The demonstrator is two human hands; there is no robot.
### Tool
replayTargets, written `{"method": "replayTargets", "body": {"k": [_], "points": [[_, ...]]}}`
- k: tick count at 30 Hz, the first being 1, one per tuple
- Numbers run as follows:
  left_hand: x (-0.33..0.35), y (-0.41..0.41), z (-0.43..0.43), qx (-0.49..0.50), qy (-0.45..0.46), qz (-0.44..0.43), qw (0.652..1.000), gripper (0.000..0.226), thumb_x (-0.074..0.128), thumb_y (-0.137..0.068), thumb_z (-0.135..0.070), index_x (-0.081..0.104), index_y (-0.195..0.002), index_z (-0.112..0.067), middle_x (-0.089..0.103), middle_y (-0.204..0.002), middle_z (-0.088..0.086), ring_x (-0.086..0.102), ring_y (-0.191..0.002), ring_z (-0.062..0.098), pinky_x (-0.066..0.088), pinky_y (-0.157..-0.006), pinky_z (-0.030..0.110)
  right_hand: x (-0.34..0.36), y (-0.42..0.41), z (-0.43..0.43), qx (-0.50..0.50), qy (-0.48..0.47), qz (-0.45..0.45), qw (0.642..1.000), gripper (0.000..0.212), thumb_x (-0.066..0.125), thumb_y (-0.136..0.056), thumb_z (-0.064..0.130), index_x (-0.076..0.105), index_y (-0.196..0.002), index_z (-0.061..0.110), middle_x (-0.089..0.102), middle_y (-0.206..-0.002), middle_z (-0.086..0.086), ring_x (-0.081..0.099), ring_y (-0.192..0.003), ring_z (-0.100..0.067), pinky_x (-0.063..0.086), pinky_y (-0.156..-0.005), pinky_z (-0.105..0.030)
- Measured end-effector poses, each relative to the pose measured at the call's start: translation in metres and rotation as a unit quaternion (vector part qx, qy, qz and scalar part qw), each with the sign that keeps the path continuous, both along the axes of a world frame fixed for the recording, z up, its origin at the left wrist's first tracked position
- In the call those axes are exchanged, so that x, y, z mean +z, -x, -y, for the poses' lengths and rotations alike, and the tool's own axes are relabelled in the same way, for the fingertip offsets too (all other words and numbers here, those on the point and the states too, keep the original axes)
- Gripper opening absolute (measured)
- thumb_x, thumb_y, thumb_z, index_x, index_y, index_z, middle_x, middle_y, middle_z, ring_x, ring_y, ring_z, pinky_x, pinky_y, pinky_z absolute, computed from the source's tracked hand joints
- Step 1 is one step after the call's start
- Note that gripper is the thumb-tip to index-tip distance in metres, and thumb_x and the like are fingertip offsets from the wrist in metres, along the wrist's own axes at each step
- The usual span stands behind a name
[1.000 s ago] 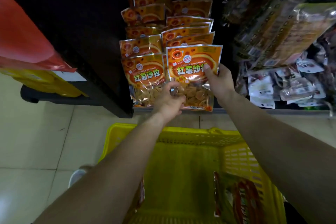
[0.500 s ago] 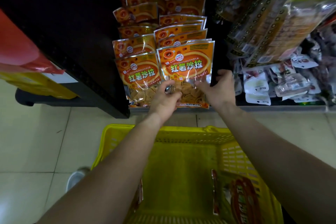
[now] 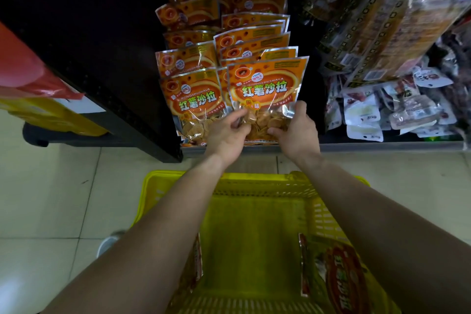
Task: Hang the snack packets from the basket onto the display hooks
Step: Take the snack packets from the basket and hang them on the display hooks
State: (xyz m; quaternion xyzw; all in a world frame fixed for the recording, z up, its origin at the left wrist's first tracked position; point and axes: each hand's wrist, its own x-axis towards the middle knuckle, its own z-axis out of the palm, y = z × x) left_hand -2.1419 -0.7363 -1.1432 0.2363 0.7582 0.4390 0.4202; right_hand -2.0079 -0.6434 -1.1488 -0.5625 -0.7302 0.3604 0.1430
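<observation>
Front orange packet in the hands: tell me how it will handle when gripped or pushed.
Probably floppy: the front packet shows creased glossy film where the left hand and right hand grip its lower part. Likely light: it looks like a thin pouch of round chips. Those chips could crack if squeezed hard.

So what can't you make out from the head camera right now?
Head view:
- Display hook: hidden behind the front packet.
- What the left hand pinches: its curled fingers hide it.
- Count of basket packets in the basket: forearms and the bottom edge cut them off.
- Print on the right-rack packets: blurred.
</observation>
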Motion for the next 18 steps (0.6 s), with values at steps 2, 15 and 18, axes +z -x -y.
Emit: {"method": "replayTargets", "body": {"k": [2, 15, 18], "points": [[0.0, 0.0, -0.003, -0.004, -0.004, -0.007, 1.0, 0.042, 0.063, -0.093, -0.024, 0.062, -0.133, -0.037, 0.061, -0.132, 0.003, 0.062, -0.117, 0.02, 0.05, -0.105, 0.041, -0.001, 0.001, -0.003, 0.001, 0.003, -0.013, 1.0, 0.061, 0.079, -0.083, 0.014, 0.04, -0.13, 0.017, 0.061, -0.127, -0.01, 0.061, -0.114, -0.03, 0.051, -0.09, -0.04], [-0.008, 0.012, -0.002, -0.045, 0.024, -0.022, 0.998, 0.039, 0.06, -0.085, -0.039, 0.058, -0.121, -0.055, 0.061, -0.13, -0.007, 0.063, -0.116, 0.018, 0.05, -0.105, 0.044, -0.006, -0.001, -0.014, 0.023, 0.03, -0.013, 0.999, 0.062, 0.081, -0.083, 0.019, 0.04, -0.128, 0.018, 0.06, -0.126, -0.008, 0.059, -0.113, -0.026, 0.045, -0.083, -0.031], [-0.014, 0.012, 0.005, -0.072, 0.056, -0.035, 0.995, 0.043, 0.058, -0.083, -0.046, 0.055, -0.125, -0.057, 0.063, -0.121, -0.009, 0.066, -0.108, 0.017, 0.05, -0.104, 0.043, -0.011, -0.003, -0.007, 0.026, 0.041, -0.01, 0.999, 0.059, 0.081, -0.082, 0.018, 0.04, -0.124, 0.016, 0.059, -0.127, -0.007, 0.059, -0.116, -0.027, 0.045, -0.083, -0.031]]}}
